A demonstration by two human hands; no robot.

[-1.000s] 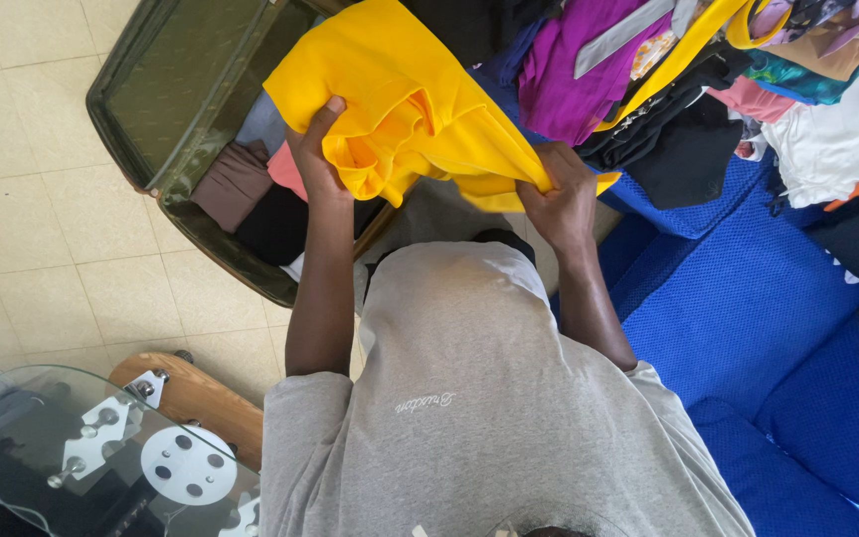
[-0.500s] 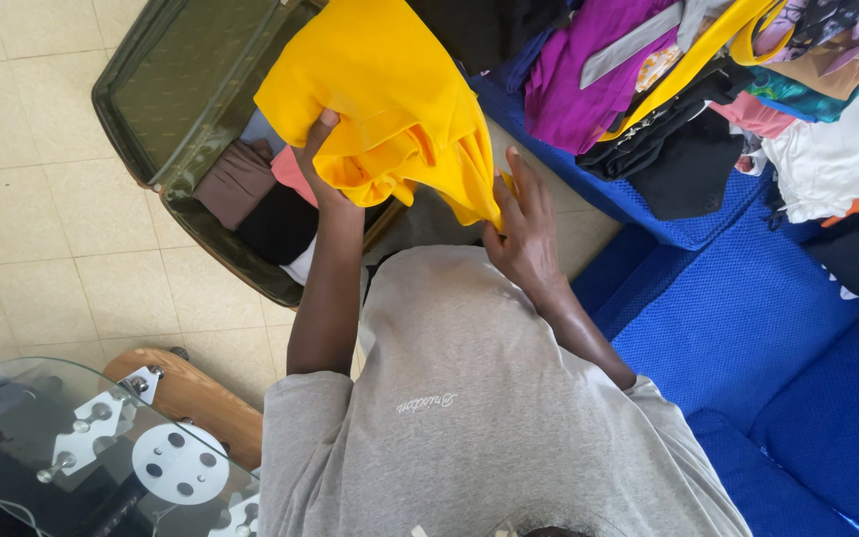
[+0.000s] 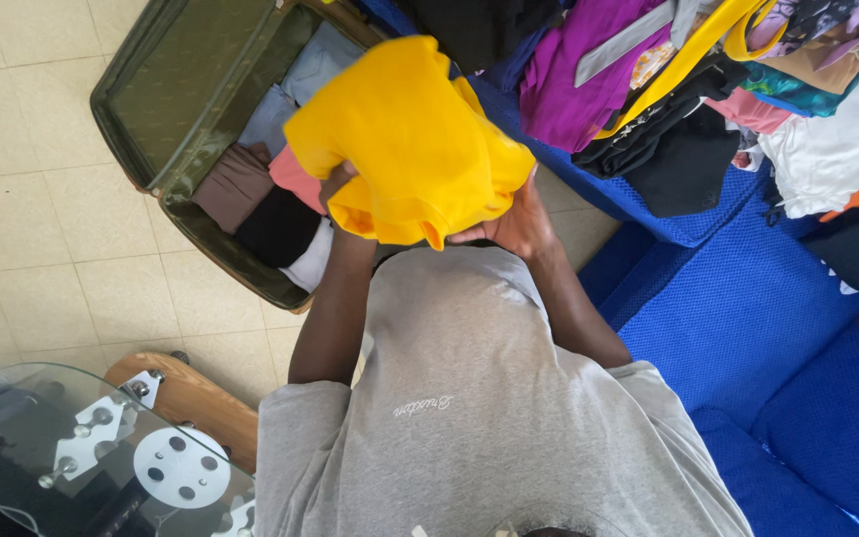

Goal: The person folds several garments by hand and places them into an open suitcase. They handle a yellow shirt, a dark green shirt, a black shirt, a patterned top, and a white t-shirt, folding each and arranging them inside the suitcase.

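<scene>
Yellow garment (image 3: 412, 139) hides most of both hands (image 3: 514, 224), fingers gripping it from beneath.

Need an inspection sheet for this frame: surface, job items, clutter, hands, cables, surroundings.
Surface: beige tiled floor; blue sofa.
Job's things: yellow garment, bunched, held above the open green suitcase that holds folded clothes.
Clutter: mixed clothes pile on the sofa.
Hands: left hand grips the garment's lower edge; right hand supports it from beneath.
Cables: nothing seen.
Surroundings: round glass table with wooden base at lower left.
</scene>
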